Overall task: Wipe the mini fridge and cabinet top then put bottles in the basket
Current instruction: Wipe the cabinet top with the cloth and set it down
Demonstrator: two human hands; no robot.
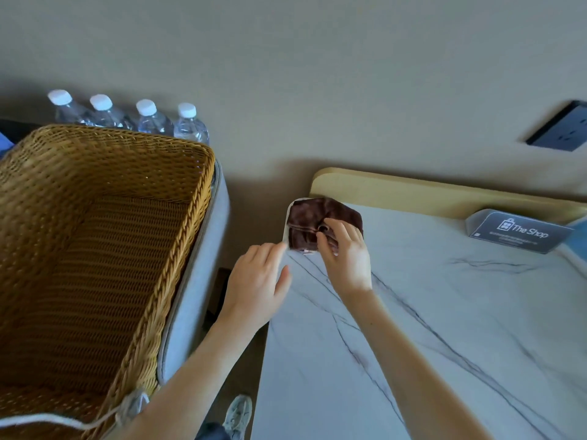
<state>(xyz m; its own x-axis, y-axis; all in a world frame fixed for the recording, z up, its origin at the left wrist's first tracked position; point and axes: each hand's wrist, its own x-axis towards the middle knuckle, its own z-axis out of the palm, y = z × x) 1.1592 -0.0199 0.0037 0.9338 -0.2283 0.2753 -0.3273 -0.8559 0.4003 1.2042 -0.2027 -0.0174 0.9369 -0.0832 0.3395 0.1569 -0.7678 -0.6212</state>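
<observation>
My right hand (344, 252) pinches the bunched folds of the cloth (305, 223) at the far left corner of the table (444, 312), fingers curled into it. My left hand (254, 281) is loose and spread at the table's left edge, holding nothing (whether its fingertips touch the edge, I cannot tell).

The cloth sits right on the rounded corner. A careless sweep leftward could drag it off into the gap between table and fridge (203, 281). A wide stroke right might knock over the sign (521, 231) near the far right edge; it looks like light bent acrylic.

The cloth is dark brown, soft and crumpled. The table is smooth white stone with grey veins, probably slick. The basket (197, 192) on the fridge is deep, rectangular woven wicker, with no bottles in it yet. Four bottles (149, 119) of clear ribbed plastic with white caps stand behind it, by the wall.
</observation>
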